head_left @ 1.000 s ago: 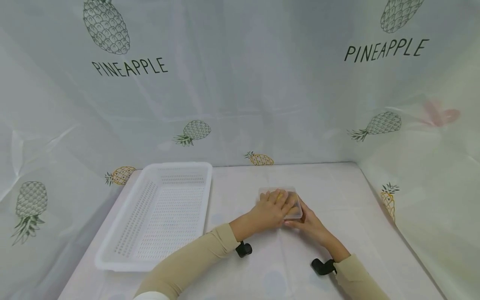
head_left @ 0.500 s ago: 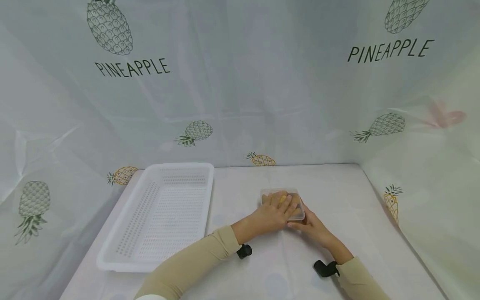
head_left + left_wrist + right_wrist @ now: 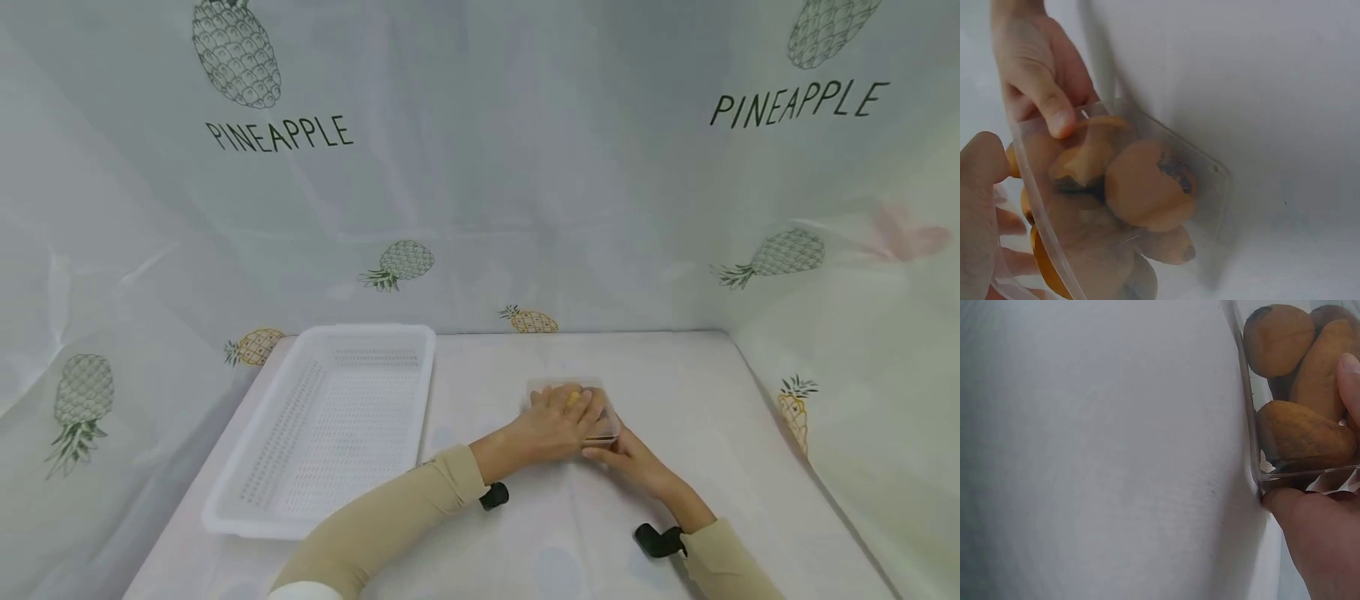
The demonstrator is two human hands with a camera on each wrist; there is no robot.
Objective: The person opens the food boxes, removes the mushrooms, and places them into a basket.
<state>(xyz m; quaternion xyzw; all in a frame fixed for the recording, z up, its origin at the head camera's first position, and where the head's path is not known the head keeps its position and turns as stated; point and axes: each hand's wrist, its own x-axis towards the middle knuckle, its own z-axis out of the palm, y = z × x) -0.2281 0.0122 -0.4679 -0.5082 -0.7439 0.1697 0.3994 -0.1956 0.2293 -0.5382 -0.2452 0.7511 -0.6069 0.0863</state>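
Observation:
A clear plastic box (image 3: 611, 427) of loquats stands right of the table's middle. My left hand (image 3: 551, 427) lies across its top in the head view, its fingers spread over the fruit. A yellow spot shows between those fingers. From the right, my right hand (image 3: 637, 468) grips the near right corner, its thumb along the near side. Several brownish-orange loquats (image 3: 1279, 340), some with dark ends, lie inside in the right wrist view. Through the box wall in the left wrist view, one loquat (image 3: 1147, 187) bears a dark patch. Part of the contents is hidden under my left hand.
A white perforated plastic basket (image 3: 429, 375) stands on the left of the table, beyond my left forearm. The table (image 3: 675, 375) has a pale spotted cover. A pineapple-print sheet (image 3: 480, 167) hangs behind and along both sides.
My left hand's fingers have shifted right across the top of the box and drawn closer together. My right hand keeps its grip on the corner. The head view has drifted slightly.

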